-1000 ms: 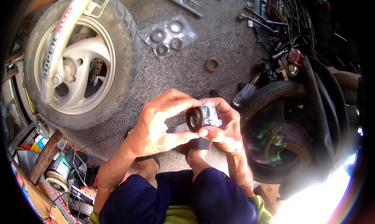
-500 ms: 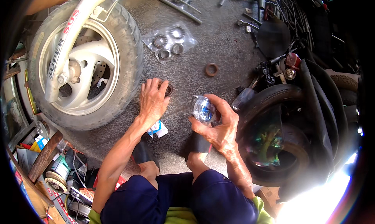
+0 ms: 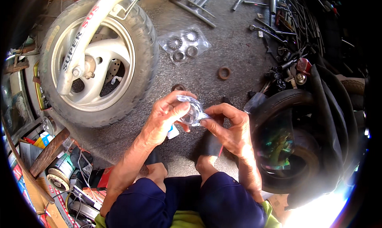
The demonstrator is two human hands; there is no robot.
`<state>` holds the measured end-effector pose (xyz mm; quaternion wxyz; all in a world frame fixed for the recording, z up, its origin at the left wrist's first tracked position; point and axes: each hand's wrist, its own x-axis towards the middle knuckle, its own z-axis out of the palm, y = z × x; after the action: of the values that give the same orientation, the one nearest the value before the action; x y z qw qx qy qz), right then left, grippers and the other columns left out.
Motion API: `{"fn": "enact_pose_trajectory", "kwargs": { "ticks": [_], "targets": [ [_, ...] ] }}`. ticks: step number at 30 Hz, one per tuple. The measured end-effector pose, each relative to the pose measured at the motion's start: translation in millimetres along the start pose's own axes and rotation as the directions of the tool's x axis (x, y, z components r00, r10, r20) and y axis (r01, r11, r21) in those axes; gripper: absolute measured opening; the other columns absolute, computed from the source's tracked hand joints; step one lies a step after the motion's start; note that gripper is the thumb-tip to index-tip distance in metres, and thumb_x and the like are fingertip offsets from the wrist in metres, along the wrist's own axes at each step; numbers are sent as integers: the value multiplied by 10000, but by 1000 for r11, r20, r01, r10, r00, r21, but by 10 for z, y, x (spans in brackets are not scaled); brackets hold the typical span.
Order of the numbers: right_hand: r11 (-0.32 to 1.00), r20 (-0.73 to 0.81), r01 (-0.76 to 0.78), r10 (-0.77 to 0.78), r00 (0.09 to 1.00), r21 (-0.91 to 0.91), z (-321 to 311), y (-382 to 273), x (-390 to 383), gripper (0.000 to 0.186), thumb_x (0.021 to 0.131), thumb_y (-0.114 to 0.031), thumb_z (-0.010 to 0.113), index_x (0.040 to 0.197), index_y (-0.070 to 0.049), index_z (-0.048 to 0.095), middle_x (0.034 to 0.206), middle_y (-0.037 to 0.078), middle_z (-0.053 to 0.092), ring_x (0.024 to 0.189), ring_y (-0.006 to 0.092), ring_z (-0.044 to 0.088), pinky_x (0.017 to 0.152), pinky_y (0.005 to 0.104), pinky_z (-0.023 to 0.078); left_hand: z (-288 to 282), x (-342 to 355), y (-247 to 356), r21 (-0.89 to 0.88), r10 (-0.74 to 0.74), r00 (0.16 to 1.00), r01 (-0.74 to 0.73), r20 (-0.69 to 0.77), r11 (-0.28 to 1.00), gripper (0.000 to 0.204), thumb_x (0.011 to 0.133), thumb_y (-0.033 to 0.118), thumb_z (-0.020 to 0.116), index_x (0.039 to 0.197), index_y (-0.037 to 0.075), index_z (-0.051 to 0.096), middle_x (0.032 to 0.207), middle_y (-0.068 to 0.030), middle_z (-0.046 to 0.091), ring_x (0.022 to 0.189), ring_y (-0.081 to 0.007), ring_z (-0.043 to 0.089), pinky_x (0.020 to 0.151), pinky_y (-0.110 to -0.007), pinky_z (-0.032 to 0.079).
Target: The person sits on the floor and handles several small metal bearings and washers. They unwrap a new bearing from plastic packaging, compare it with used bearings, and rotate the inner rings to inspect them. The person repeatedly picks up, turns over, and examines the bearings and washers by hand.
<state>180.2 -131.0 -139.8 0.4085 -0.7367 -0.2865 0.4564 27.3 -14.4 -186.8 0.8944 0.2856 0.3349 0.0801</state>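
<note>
In front of my knees, my left hand (image 3: 159, 118) grips a small crumpled clear plastic bag (image 3: 193, 112) between thumb and fingers. Something round and metallic shows through the plastic, too blurred by glare to name. At the bag's right edge, my right hand (image 3: 232, 128) pinches the plastic with thumb and forefinger. Just beyond my left hand lies a dark ring (image 3: 178, 85), partly covered by the fingers. A brown ring (image 3: 224, 78) rests on the floor farther off to the right. Below my left hand, a small blue and white box (image 3: 173, 132) is partly hidden.
A motorcycle wheel (image 3: 149, 61) with a white fork leg (image 3: 82, 39) stands at the left. A flat clear bag (image 3: 203, 44) of several metal rings lies beyond my hands. Loose tyres (image 3: 264, 104) and tools (image 3: 274, 33) crowd the right; boxes and a spool (image 3: 59, 174) lie lower left.
My left hand has left the dark ring on the floor and now grips the plastic bag. My right hand has shifted from holding the bag around its sides to pinching its edge.
</note>
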Motion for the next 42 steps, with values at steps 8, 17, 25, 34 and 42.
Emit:
{"fn": "enact_pose_trajectory", "kwargs": {
  "ticks": [8, 17, 25, 34, 42],
  "targets": [
    [819, 68, -159, 146, 987, 552, 21, 12, -66, 128, 832, -109, 737, 880, -15, 663, 774, -21, 629, 714, 45, 545, 638, 177, 416, 93, -106, -25, -148, 79, 997, -80, -10, 986, 289, 983, 247, 494, 1191, 49, 526, 851, -48, 625, 639, -113, 606, 506, -256, 510],
    [865, -265, -60, 218, 939, 498, -33, -86, -23, 292, 905, -306, 645, 937, -16, 640, 673, -17, 562, 552, 47, 488, 463, 181, 398, 14, -258, -15, -290, 191, 981, -196, -46, 937, 403, 942, 200, 562, 1290, 66, 409, 1143, -133, 590, 927, -214, 643, 730, -387, 575],
    [835, -173, 22, 88, 981, 550, 156, -103, -73, 226, 779, -7, 753, 981, 8, 652, 959, 68, 632, 778, 83, 602, 675, 220, 511, 28, -360, 80, -133, 210, 977, -203, 45, 970, 471, 847, 89, 590, 1250, -68, 404, 1086, -191, 605, 1029, -255, 621, 875, -322, 504],
    [954, -148, 237, -212, 966, 181, 133, -95, -138, 127, 771, 19, 728, 840, -7, 625, 998, 92, 571, 775, 91, 578, 645, 216, 477, 18, -343, -15, -107, 266, 962, -270, -55, 957, 155, 905, 55, 564, 1056, 33, 534, 1077, -160, 597, 1038, -280, 612, 896, -404, 505],
    [873, -70, -36, 80, 994, 486, 185, -127, -170, 267, 811, -130, 758, 964, 8, 588, 897, 64, 623, 729, 88, 584, 629, 217, 489, 44, -281, -44, -18, 461, 878, -467, -130, 884, 93, 898, 27, 601, 982, 37, 561, 1006, -73, 586, 1008, -175, 596, 843, -293, 487]
  ]
}}
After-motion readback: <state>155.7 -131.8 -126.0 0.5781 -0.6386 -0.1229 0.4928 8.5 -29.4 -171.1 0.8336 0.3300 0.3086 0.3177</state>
